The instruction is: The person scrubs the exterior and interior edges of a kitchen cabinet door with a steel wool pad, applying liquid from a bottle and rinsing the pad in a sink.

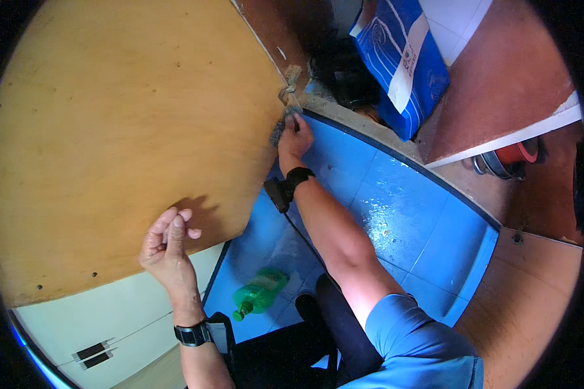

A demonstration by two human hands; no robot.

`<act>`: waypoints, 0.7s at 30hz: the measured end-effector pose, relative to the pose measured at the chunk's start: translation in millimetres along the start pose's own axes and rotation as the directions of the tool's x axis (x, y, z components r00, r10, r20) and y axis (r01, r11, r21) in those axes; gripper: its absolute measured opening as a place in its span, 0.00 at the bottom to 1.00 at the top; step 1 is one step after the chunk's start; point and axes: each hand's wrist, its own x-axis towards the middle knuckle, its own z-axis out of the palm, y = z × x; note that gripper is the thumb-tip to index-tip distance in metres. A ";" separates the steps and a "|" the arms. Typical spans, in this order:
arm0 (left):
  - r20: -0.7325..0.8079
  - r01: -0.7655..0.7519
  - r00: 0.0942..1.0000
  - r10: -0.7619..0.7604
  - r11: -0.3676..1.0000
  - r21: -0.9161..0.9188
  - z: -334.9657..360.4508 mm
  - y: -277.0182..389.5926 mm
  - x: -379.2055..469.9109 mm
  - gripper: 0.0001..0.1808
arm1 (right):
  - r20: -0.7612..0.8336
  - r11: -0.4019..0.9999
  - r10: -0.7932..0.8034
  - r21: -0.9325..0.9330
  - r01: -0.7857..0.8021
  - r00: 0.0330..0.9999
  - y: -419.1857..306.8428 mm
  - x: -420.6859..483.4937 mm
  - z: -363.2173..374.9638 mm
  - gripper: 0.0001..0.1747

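My right hand [296, 133] is closed on a grey scouring pad [277, 132], likely steel wool, at the edge of a yellow-brown wooden door panel [126, 141], close to its metal hinge [288, 94]. In front of the lower part of the panel, my left hand [168, 238] is raised with its fingers curled and thumb near the fingertips; nothing is seen in it, and its shadow falls on the wood. Dark straps with small devices sit on both wrists. A green plastic bottle [260, 294] with a green cap lies on the blue tiled floor [394, 214], between my arms.
A blue bag [409, 68] stands inside the open cabinet, beside dark items. Further right, a red and metal round object [508, 158] sits under a red-brown board [506, 87]. White cabinet doors [141, 301] with dark handles are at lower left. The floor tiles look wet.
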 end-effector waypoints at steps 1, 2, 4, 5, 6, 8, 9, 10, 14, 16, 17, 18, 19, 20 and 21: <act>0.000 0.001 1.000 -0.001 1.000 -0.002 0.4 0.2 -0.9 0.10 | 0.010 0.990 0.126 -0.063 -0.125 0.992 17.2 -4.1 -3.9 0.18; 0.018 0.007 1.000 -0.007 1.000 -0.012 9.3 -1.9 -1.4 0.10 | 0.010 0.988 0.148 0.039 -0.149 0.989 40.5 8.5 -11.1 0.19; -0.005 0.000 1.000 0.001 1.000 0.023 0.3 -2.3 0.1 0.10 | 0.093 0.981 0.191 -0.049 -0.187 0.977 33.9 -4.4 -8.6 0.17; -0.021 0.000 1.000 0.001 1.000 0.027 -4.2 -3.4 1.6 0.10 | 0.154 0.968 0.227 -0.146 -0.205 0.962 27.9 -7.0 -9.1 0.15; -0.035 0.005 0.999 -0.004 1.000 0.028 -8.6 -4.0 1.5 0.10 | 0.160 0.967 0.231 -0.147 -0.208 0.960 15.7 -6.3 -8.7 0.15; -0.036 0.000 0.999 0.001 1.000 0.029 -11.7 -5.0 1.5 0.10 | 0.171 0.998 0.063 0.012 -0.066 0.983 -14.7 11.7 -4.0 0.16; -0.040 -0.007 0.999 0.008 0.999 0.031 -12.8 -2.9 0.5 0.10 | 0.171 0.998 0.064 0.010 -0.067 0.983 -27.8 23.4 3.1 0.16; -0.037 0.004 0.999 -0.003 1.000 0.029 -12.6 -2.1 -0.9 0.10 | 0.134 0.996 0.039 0.072 -0.049 0.990 -36.2 36.2 9.3 0.16; -0.013 0.010 1.000 -0.009 1.000 0.025 -12.4 -0.5 -2.2 0.10 | 0.090 0.999 -0.024 0.039 0.021 0.996 6.5 14.4 8.9 0.17; 0.025 0.022 0.999 -0.022 1.000 0.016 -3.2 -5.7 -2.3 0.10 | 0.105 0.999 0.049 -0.015 -0.048 0.993 59.0 7.5 -3.0 0.16; 0.034 0.022 0.999 -0.022 1.000 -0.006 3.4 -8.6 -1.6 0.10 | 0.129 0.981 0.193 -0.011 -0.193 0.973 84.2 10.9 -12.5 0.15; 0.040 0.025 0.999 -0.024 1.000 -0.002 -0.6 -8.8 -2.0 0.10 | 0.171 0.934 0.353 -0.004 -0.357 0.920 86.2 1.7 -13.7 0.14; 0.050 0.029 0.998 -0.029 1.000 -0.002 -3.1 -9.3 -2.8 0.10 | 0.172 0.933 0.354 -0.004 -0.359 0.919 86.8 4.7 -11.8 0.14; 0.054 0.032 0.998 -0.031 0.999 -0.005 -4.2 -10.3 -3.5 0.10 | 0.145 0.971 0.227 -0.116 -0.211 0.963 86.7 15.9 -9.2 0.13; 0.050 0.024 0.998 -0.023 1.000 -0.005 -8.4 -11.2 -4.7 0.10 | 0.134 0.971 0.097 -0.232 -0.064 0.986 84.2 25.1 -6.6 0.11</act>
